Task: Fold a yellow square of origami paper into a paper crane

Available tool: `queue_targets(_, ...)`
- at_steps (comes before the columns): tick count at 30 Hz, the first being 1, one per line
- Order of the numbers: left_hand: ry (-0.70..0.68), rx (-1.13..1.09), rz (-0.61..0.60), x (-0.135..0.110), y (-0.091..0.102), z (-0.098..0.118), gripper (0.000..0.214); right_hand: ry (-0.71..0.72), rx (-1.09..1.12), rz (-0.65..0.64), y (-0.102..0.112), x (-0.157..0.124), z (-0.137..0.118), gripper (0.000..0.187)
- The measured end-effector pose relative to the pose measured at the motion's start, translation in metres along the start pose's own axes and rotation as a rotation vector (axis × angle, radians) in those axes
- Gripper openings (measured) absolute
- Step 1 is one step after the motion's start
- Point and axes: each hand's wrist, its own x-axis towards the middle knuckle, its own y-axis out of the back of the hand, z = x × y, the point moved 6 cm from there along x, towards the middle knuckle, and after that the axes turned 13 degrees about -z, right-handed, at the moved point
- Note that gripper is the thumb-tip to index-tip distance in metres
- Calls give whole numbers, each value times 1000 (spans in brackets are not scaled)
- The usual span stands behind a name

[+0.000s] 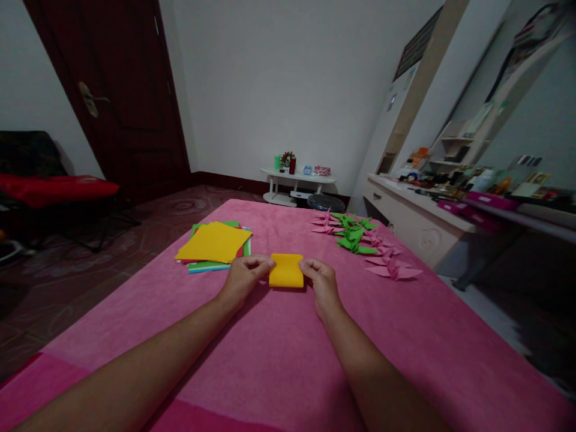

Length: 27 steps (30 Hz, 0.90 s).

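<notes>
A yellow sheet of paper [287, 272], bent over on itself with a curved fold, is held between my two hands above the pink-covered table [270, 348]. My left hand [248, 275] pinches its left edge between thumb and fingers. On the opposite edge, my right hand [320, 279] has the same kind of pinch. Left of my hands lies a stack of coloured paper [213, 243], yellow on top with green, red, white and blue edges showing beneath. Folded green paper cranes [353, 239] and pink paper cranes [393, 269] are grouped to the right.
Beyond the table's far edge stands a small white stand [299, 175] with a plant, bottles and a clock. A white dresser [418, 210] crowded with small items is along the right. A red folding chair [58, 187] and a dark door [112, 90] are at left.
</notes>
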Motion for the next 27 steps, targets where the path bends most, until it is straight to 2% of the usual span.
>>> queue_targets(10,-49,75,22,-1,1,4,25,41,-45,123,5,-3,-3,16)
queue_targets(27,-63,99,1,-3,-3,10,26,86,-91,123,5,-3,-4,18)
